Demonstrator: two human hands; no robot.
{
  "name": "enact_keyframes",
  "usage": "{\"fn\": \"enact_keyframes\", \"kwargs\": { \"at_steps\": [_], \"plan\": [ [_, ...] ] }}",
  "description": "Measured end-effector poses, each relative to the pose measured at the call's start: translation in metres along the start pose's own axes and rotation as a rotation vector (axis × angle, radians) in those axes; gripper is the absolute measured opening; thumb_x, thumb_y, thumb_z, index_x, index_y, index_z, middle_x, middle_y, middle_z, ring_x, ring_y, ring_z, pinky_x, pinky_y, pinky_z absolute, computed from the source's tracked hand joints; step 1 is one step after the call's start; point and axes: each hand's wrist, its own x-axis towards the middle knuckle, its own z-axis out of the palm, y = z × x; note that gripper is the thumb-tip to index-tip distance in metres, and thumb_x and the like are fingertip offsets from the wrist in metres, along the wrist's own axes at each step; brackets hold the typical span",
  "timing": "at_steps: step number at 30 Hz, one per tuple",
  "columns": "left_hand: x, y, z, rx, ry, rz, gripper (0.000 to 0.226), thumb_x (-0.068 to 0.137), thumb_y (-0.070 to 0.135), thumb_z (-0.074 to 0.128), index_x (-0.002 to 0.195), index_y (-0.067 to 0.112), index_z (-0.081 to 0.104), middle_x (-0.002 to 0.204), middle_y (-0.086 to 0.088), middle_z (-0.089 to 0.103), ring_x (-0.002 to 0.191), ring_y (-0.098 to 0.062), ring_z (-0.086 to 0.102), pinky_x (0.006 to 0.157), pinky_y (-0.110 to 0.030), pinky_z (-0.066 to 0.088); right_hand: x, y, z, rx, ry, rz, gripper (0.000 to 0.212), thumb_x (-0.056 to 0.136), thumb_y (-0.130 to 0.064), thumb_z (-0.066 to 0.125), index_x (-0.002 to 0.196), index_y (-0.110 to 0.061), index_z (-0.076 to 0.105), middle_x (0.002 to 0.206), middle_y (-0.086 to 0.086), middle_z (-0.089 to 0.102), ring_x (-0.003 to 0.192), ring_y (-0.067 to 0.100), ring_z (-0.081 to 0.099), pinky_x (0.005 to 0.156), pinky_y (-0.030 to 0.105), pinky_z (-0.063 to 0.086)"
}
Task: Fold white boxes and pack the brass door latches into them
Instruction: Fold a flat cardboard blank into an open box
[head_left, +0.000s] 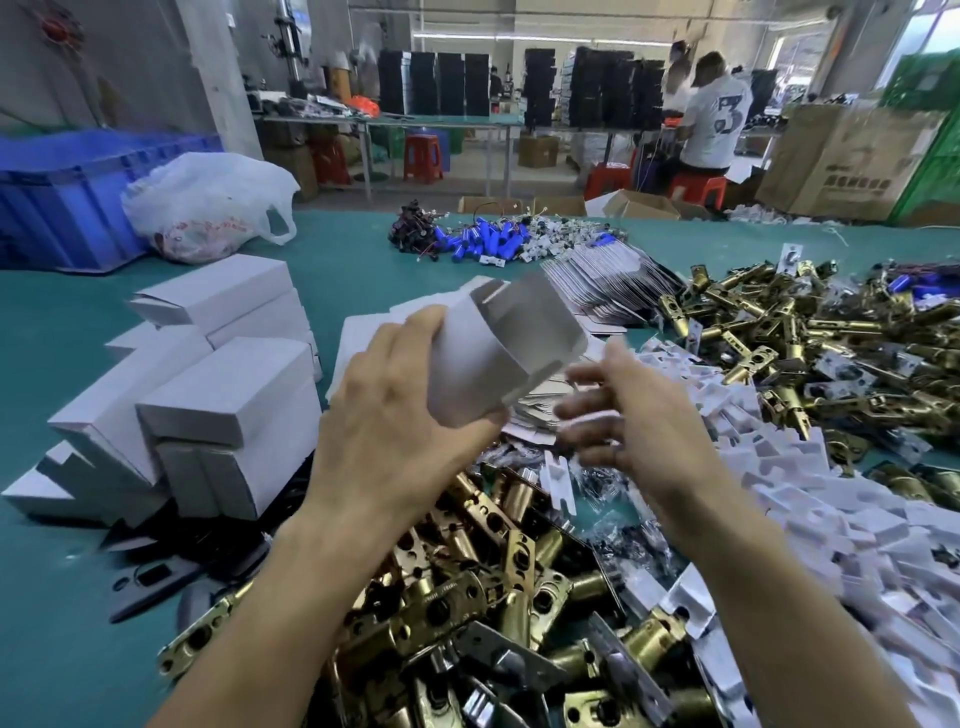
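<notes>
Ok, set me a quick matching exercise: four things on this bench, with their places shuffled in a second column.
1. half-folded box
2. closed boxes
3. blue crate
4. brass latches

A. far left, at the back
B. heaped below the wrists
C. gripped in the left hand
D. stacked left of the hands

Pairs: 1-C, 2-D, 3-A, 4-B.

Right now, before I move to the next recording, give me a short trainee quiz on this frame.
1. True or false: the left hand holds the box.
2. The folded boxes lie: A) left of the hands, B) right of them, C) on a stool.
3. What does the right hand hold?
Key: 1 true; 2 A; 3 nothing, its fingers are spread beside the box.
</notes>
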Motion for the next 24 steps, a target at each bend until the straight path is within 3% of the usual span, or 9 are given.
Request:
{"fn": "enact_keyframes", "kwargs": {
  "at_steps": [2,4,7,10,12,15,19,22,24],
  "plan": [
    [0.001,-0.001,0.000,0.008,0.024,-0.036,0.078,0.068,0.060,0.071,0.135,0.024,0.052,0.119,-0.002,0.061,0.105,-0.028,0.057,0.081,-0.046,0.052,-0.002,0.005,0.004,-0.343,-0.068,-0.094,0.027,0.098,-0.038,0.053,0.090,-0.018,0.069,0.079,-0.002,0.072,0.066,0.010,0.065,0.057,0.023,0.053],
    [0.001,-0.001,0.000,-0.019,0.050,-0.060,0.072,0.072,0.058,0.070,0.134,0.025,0.054,0.118,-0.001,0.062,0.104,-0.026,0.058,0.080,-0.042,0.051,-0.006,0.010,0.013,-0.628,-0.200,-0.200,0.010,0.093,-0.031,0.063,0.091,-0.023,0.069,0.083,-0.005,0.071,0.074,0.005,0.066,0.073,0.030,0.057],
    [0.001,0.000,0.000,-0.243,0.110,-0.145,0.055,0.079,0.058,0.072,0.123,0.030,0.052,0.101,0.014,0.064,0.088,-0.011,0.062,0.070,-0.030,0.051,-0.015,0.019,0.032,-0.833,-0.373,-0.206,0.026,0.085,-0.032,0.070,0.110,-0.030,0.063,0.097,-0.007,0.070,0.089,0.009,0.065,0.084,0.036,0.054],
    [0.004,0.003,-0.003,-0.570,0.144,-0.269,0.048,0.075,0.065,0.062,0.107,0.033,0.049,0.084,0.029,0.064,0.072,0.005,0.061,0.056,-0.011,0.045,-0.023,0.029,0.041,-0.951,-0.360,-0.242,0.038,0.081,-0.027,0.065,0.114,-0.033,0.046,0.102,0.001,0.064,0.097,0.023,0.059,0.080,0.044,0.053],
    [0.006,0.003,-0.003,-0.713,0.126,-0.345,0.053,0.068,0.070,0.058,0.107,0.036,0.051,0.080,0.030,0.063,0.070,0.004,0.060,0.059,-0.015,0.047,-0.024,0.033,0.042,-0.962,-0.327,-0.251,0.040,0.081,-0.024,0.063,0.114,-0.033,0.041,0.099,0.001,0.063,0.095,0.025,0.057,0.077,0.045,0.053],
    [0.006,0.000,-0.002,-0.756,0.082,-0.378,0.060,0.062,0.075,0.063,0.112,0.044,0.051,0.091,0.022,0.066,0.080,-0.004,0.066,0.069,-0.036,0.057,-0.022,0.030,0.044,-0.829,-0.280,-0.238,0.037,0.080,-0.019,0.068,0.110,-0.032,0.051,0.088,-0.005,0.064,0.087,0.018,0.060,0.074,0.042,0.054],
    [0.006,-0.003,-0.004,-0.652,0.057,-0.324,0.092,0.049,0.077,0.077,0.127,0.038,0.046,0.104,0.016,0.061,0.087,0.000,0.064,0.068,-0.023,0.057,-0.014,0.019,0.032,-0.620,-0.142,-0.198,0.022,0.076,-0.019,0.082,0.087,-0.029,0.067,0.076,-0.011,0.066,0.069,0.001,0.063,0.065,0.026,0.054],
    [0.006,-0.004,-0.007,-0.518,0.115,-0.273,0.081,0.055,0.071,0.079,0.123,0.042,0.046,0.109,0.014,0.060,0.093,-0.002,0.063,0.069,-0.024,0.058,-0.011,0.010,0.015,-0.514,-0.083,-0.199,0.015,0.078,-0.018,0.083,0.082,-0.025,0.071,0.065,-0.013,0.066,0.060,-0.005,0.062,0.056,0.011,0.045],
    [0.005,-0.005,-0.005,-0.376,0.130,-0.213,0.079,0.063,0.060,0.085,0.129,0.035,0.050,0.115,0.006,0.060,0.098,-0.015,0.060,0.077,-0.035,0.055,-0.012,0.000,0.003,-0.429,-0.063,-0.215,0.017,0.079,-0.013,0.081,0.085,-0.025,0.071,0.066,-0.012,0.068,0.061,-0.005,0.064,0.057,0.009,0.047]
  ]
}}
